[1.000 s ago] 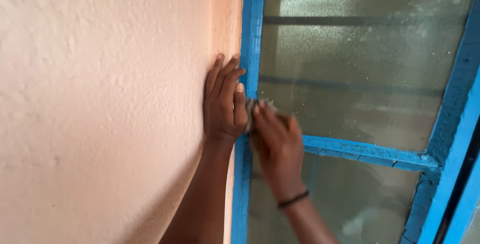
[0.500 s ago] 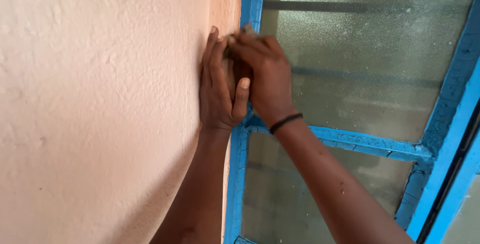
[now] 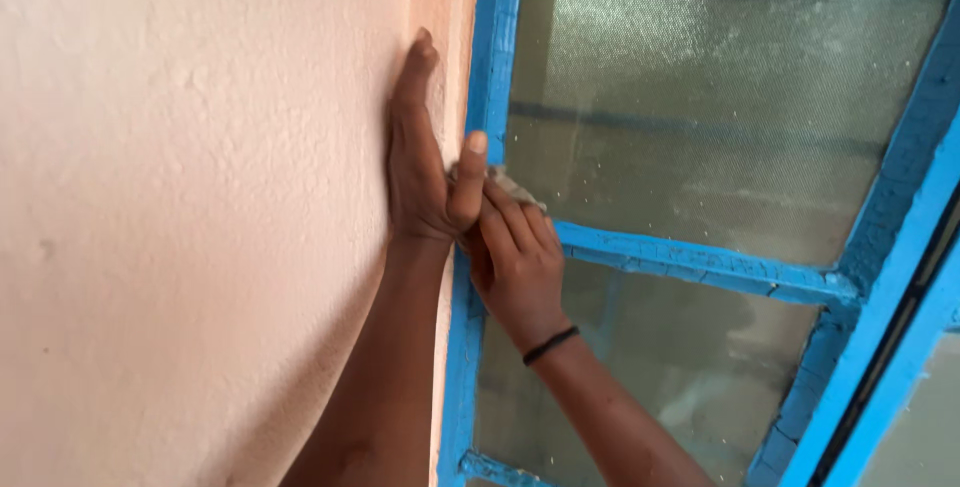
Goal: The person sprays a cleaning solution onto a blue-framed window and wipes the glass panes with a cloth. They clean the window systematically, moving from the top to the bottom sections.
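Both hands close together: left hand (image 3: 425, 162) flat on wall (image 3: 200, 217), right hand (image 3: 515, 257) clamped on rag (image 3: 512, 185). Best to rub firmly along blue frame (image 3: 492, 57), keeping off the paint cracks

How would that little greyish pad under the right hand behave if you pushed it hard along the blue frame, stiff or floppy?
Probably floppy: the pad looks thin and bends under the right hand. Likely light, since fingertips alone pin it. It may snag on the blue frame, whose paint looks cracked. The left hand lies flat on the wall.
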